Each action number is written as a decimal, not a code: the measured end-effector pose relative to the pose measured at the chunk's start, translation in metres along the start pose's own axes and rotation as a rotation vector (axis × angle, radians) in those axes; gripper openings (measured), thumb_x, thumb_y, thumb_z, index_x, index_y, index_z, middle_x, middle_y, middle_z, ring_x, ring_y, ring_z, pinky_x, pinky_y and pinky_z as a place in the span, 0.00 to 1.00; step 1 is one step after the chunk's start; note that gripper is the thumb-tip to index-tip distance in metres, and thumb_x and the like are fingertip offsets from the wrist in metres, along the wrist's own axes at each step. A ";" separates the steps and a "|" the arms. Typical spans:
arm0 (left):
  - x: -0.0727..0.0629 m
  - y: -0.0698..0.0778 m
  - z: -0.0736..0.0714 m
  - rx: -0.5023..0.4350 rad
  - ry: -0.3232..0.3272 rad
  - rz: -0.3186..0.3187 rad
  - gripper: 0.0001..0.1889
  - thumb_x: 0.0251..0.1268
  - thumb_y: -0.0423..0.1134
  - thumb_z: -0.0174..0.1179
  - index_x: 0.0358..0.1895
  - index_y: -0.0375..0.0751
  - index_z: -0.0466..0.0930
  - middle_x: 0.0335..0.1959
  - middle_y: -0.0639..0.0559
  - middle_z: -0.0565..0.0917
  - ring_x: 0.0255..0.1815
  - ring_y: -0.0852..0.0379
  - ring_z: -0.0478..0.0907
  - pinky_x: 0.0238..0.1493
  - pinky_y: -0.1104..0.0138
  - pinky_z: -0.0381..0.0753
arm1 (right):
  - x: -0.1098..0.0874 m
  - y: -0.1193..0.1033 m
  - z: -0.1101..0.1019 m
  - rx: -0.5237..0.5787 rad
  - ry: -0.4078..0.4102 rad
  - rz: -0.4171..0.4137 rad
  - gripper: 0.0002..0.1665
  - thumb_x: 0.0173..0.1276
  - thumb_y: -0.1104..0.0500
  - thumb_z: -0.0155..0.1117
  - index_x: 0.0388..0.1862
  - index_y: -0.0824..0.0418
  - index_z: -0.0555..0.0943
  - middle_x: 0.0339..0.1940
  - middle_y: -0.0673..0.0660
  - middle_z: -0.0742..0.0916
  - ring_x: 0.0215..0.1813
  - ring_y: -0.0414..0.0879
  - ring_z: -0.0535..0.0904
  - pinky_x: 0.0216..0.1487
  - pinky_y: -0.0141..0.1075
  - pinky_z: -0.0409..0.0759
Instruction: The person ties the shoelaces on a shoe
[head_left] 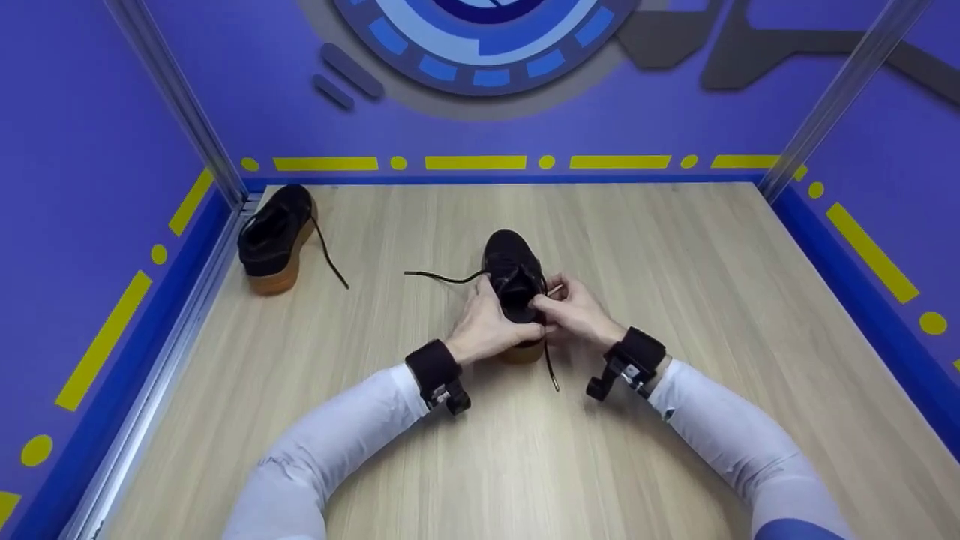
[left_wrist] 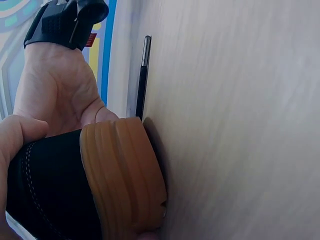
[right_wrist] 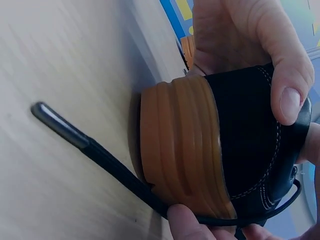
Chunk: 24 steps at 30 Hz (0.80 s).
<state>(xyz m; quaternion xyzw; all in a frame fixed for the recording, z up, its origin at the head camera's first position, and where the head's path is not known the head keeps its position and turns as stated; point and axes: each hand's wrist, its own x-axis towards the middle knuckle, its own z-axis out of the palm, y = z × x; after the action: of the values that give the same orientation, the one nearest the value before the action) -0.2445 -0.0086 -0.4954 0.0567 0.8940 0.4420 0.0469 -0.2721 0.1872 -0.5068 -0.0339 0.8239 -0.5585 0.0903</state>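
A black sneaker (head_left: 508, 246) with white stitching and a thick tan sole (right_wrist: 175, 140) stands on the wooden table, toe pointing away from me. My left hand (head_left: 484, 324) grips it from the left, with the thumb laid across the back near the heel. On the other side, my right hand (head_left: 579, 309) holds the shoe's right edge, thumb at the opening and fingers along the outside. One black lace (head_left: 442, 278) stretches out to the left. The right lace (right_wrist: 117, 172) passes by my right fingertips and hangs down beside the sole, ending in a shiny tip.
Another black sneaker (head_left: 266, 259) with a tan sole stands at the table's back left corner, its lace (head_left: 330, 255) trailing right. Blue panels (head_left: 247, 82) with yellow markings wall the table (head_left: 675, 247) at the back and both sides.
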 end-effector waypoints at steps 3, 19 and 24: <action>-0.004 0.001 0.003 0.014 0.000 -0.003 0.69 0.39 0.61 0.81 0.81 0.33 0.50 0.75 0.35 0.64 0.71 0.43 0.72 0.72 0.56 0.75 | -0.004 0.001 -0.002 0.017 -0.024 0.017 0.23 0.67 0.55 0.70 0.54 0.66 0.74 0.37 0.55 0.82 0.35 0.46 0.82 0.35 0.39 0.87; -0.019 0.008 0.012 0.001 0.032 0.029 0.62 0.39 0.60 0.80 0.75 0.32 0.56 0.69 0.35 0.70 0.66 0.44 0.75 0.68 0.56 0.79 | -0.016 0.001 -0.009 0.055 -0.075 0.080 0.24 0.65 0.57 0.68 0.55 0.64 0.71 0.43 0.59 0.79 0.31 0.46 0.83 0.32 0.44 0.88; -0.020 0.007 0.012 -0.007 0.024 0.032 0.63 0.40 0.61 0.80 0.76 0.33 0.55 0.70 0.34 0.69 0.67 0.43 0.75 0.68 0.55 0.79 | -0.016 -0.001 -0.012 0.060 -0.115 0.090 0.27 0.66 0.56 0.70 0.57 0.64 0.70 0.45 0.60 0.80 0.33 0.47 0.84 0.35 0.46 0.89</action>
<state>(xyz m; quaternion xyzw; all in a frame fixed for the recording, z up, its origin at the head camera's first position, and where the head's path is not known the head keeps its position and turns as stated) -0.2230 0.0023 -0.4963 0.0652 0.8920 0.4464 0.0292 -0.2584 0.2002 -0.4998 -0.0260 0.8008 -0.5756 0.1637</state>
